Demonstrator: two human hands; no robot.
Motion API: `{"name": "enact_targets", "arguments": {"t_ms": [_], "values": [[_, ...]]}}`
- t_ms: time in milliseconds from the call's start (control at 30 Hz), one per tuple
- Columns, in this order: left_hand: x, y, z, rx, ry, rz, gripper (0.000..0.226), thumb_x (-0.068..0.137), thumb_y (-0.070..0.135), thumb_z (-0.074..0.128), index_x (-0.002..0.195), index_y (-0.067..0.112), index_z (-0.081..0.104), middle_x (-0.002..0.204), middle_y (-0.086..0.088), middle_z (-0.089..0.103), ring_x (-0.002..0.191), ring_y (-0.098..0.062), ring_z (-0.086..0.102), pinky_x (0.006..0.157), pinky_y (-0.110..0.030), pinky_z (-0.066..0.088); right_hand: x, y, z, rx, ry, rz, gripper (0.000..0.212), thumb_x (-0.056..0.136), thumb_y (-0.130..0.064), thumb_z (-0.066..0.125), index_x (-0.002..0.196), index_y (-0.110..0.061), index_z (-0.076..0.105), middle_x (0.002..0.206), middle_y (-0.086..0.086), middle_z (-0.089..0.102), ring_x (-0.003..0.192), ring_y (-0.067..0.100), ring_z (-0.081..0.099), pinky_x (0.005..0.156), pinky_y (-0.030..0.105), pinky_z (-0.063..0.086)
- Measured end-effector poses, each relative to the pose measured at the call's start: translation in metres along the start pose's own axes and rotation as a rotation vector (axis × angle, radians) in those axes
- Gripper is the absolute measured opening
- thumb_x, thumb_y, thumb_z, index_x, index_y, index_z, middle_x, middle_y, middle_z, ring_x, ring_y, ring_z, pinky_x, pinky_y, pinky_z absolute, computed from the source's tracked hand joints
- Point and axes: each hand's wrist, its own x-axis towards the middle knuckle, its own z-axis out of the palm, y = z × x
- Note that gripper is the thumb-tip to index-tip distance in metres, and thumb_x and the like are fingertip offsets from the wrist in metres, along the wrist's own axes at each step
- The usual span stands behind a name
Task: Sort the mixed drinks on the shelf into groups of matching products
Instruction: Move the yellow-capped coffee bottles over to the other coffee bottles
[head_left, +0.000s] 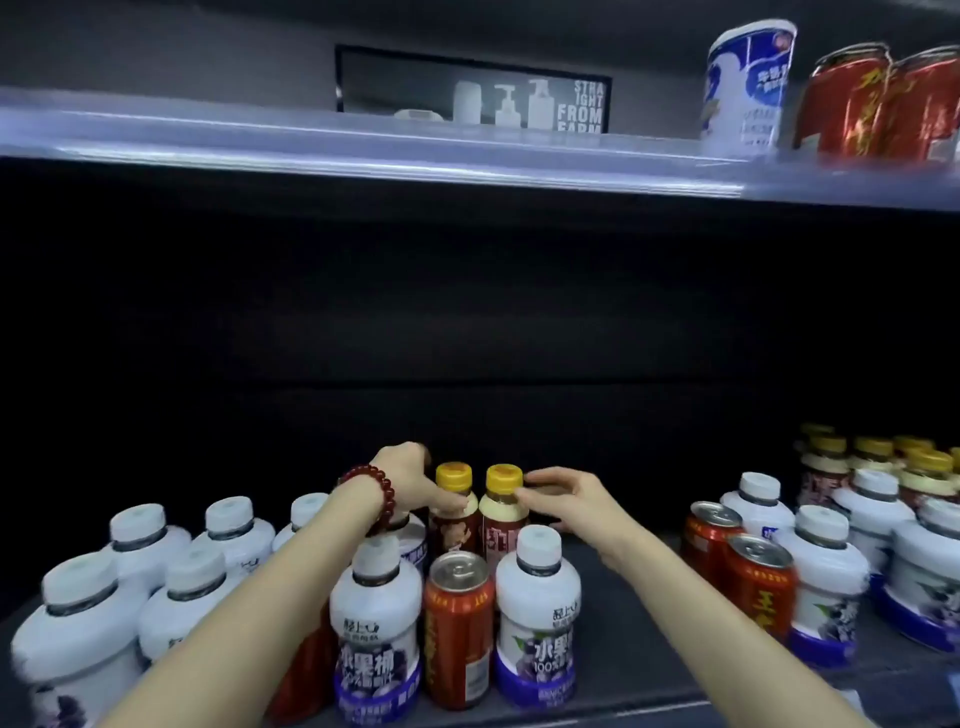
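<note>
two yellow-capped bottles stand upright side by side at the middle of the lower shelf (634, 613), toward the back. the left hand (410, 480) reaches in and its fingertips (451, 500) pinch the neck of the left yellow-capped bottle (456, 512), just under the cap. on this wrist sits a dark red bead bracelet (375, 493). the right hand (566, 499) comes from 3 o'clock of the right yellow-capped bottle (503, 512); thumb and fingers are curled around its neck and touch it, so the grasp looks light, not clenched.

at 6 o'clock from these two bottles stands a red can (458, 629), between two white bottles with purple labels: one (376, 629) at its 9 o'clock and one (537, 618) at its 3 o'clock. a group of white bottles (150, 571) fills the left side of the shelf, at 9 o'clock from the hands. on the right side, at 3 o'clock, two red cans (737, 566) stand close beside more white bottles (852, 551), and behind them is a cluster of yellow-capped bottles (893, 462).

on the upper shelf (363, 150), at 1 o'clock, a white and blue can (745, 83) stands beside red cans (878, 104). a dark sign (472, 91) with white letters leans at the back, at 12 o'clock.
</note>
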Motion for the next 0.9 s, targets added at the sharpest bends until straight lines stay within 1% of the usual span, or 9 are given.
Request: {"name": "enact_targets", "arguments": {"t_ms": [67, 133, 233, 333, 433, 533, 667, 800, 900], "values": [[0.01, -0.002, 0.0, -0.001, -0.046, -0.012, 0.078, 0.062, 0.049, 0.081, 0.125, 0.01, 0.057, 0.114, -0.003, 0.065, 0.103, -0.018, 0.061, 0.083, -0.027, 0.052, 0.008, -0.004, 0.008, -0.007, -0.087, 0.008, 0.038, 0.08, -0.024, 0.075, 0.116, -0.014, 0.067, 0.104, 0.0, 0.071, 0.091, 0.007, 0.066, 0.072, 0.021, 0.053], [0.017, -0.004, 0.004, -0.049, -0.079, 0.004, 0.082, 0.062, 0.044, 0.084, 0.13, 0.011, 0.054, 0.122, -0.005, 0.064, 0.108, -0.018, 0.06, 0.083, -0.024, 0.049, 0.013, -0.003, 0.012, 0.009, -0.156, 0.013, 0.034, 0.08, -0.018, 0.076, 0.113, -0.013, 0.07, 0.103, 0.003, 0.073, 0.087, 0.009, 0.068, 0.07, 0.019, 0.054], [0.022, -0.002, 0.009, -0.189, -0.084, 0.027, 0.081, 0.062, 0.038, 0.085, 0.131, 0.009, 0.055, 0.124, -0.006, 0.064, 0.103, -0.014, 0.058, 0.078, -0.02, 0.045, 0.018, 0.0, 0.014, 0.051, -0.163, 0.001, 0.034, 0.078, -0.014, 0.077, 0.111, -0.01, 0.071, 0.111, 0.015, 0.073, 0.095, 0.018, 0.069, 0.087, 0.032, 0.056], [0.02, 0.002, 0.01, -0.231, -0.061, 0.049, 0.072, 0.062, 0.036, 0.086, 0.124, 0.009, 0.062, 0.116, -0.005, 0.068, 0.104, -0.015, 0.062, 0.078, -0.021, 0.048, 0.015, 0.002, 0.012, 0.036, -0.127, -0.061, 0.03, 0.075, -0.016, 0.079, 0.105, -0.011, 0.074, 0.108, 0.017, 0.074, 0.095, 0.021, 0.07, 0.089, 0.036, 0.056], [0.01, 0.018, 0.01, -0.24, 0.055, 0.105, 0.057, 0.068, 0.033, 0.083, 0.116, 0.009, 0.065, 0.104, -0.003, 0.069, 0.097, -0.015, 0.064, 0.078, -0.024, 0.052, 0.008, -0.002, 0.005, 0.042, -0.046, -0.129, 0.029, 0.074, -0.019, 0.081, 0.102, -0.017, 0.076, 0.103, 0.009, 0.077, 0.097, 0.017, 0.071, 0.085, 0.032, 0.057], [-0.004, 0.045, 0.003, -0.328, 0.218, 0.178, 0.042, 0.072, 0.033, 0.08, 0.107, 0.011, 0.068, 0.095, -0.002, 0.069, 0.092, -0.015, 0.066, 0.07, -0.022, 0.049, -0.004, -0.014, -0.012, 0.087, 0.072, -0.225, 0.035, 0.068, -0.03, 0.083, 0.102, -0.023, 0.076, 0.101, 0.0, 0.078, 0.102, 0.016, 0.071, 0.092, 0.038, 0.056], [-0.023, 0.088, -0.004, -0.428, 0.445, 0.26, 0.045, 0.075, 0.037, 0.076, 0.111, 0.011, 0.068, 0.094, -0.001, 0.069, 0.095, -0.017, 0.067, 0.081, -0.031, 0.055, -0.028, -0.035, -0.048, 0.098, 0.22, -0.359, 0.028, 0.07, -0.032, 0.08, 0.097, -0.026, 0.077, 0.098, -0.004, 0.078, 0.1, 0.013, 0.071, 0.094, 0.041, 0.055], [-0.05, 0.137, 0.0, -0.504, 0.588, 0.359, 0.032, 0.078, 0.037, 0.073, 0.1, 0.014, 0.07, 0.081, 0.01, 0.066, 0.08, -0.003, 0.063, 0.063, -0.014, 0.044, -0.062, -0.049, -0.094, 0.11, 0.315, -0.418, 0.026, 0.075, -0.033, 0.076, 0.099, -0.024, 0.075, 0.097, -0.002, 0.077, 0.1, 0.015, 0.07, 0.094, 0.046, 0.055], [-0.076, 0.176, 0.009, -0.534, 0.651, 0.41, 0.028, 0.078, 0.037, 0.073, 0.095, 0.015, 0.07, 0.078, 0.013, 0.065, 0.075, 0.004, 0.059, 0.066, -0.015, 0.048, -0.093, -0.053, -0.134, 0.123, 0.353, -0.429, 0.023, 0.075, -0.035, 0.075, 0.096, -0.023, 0.075, 0.096, 0.0, 0.077, 0.098, 0.017, 0.071, 0.092, 0.048, 0.055]]}}
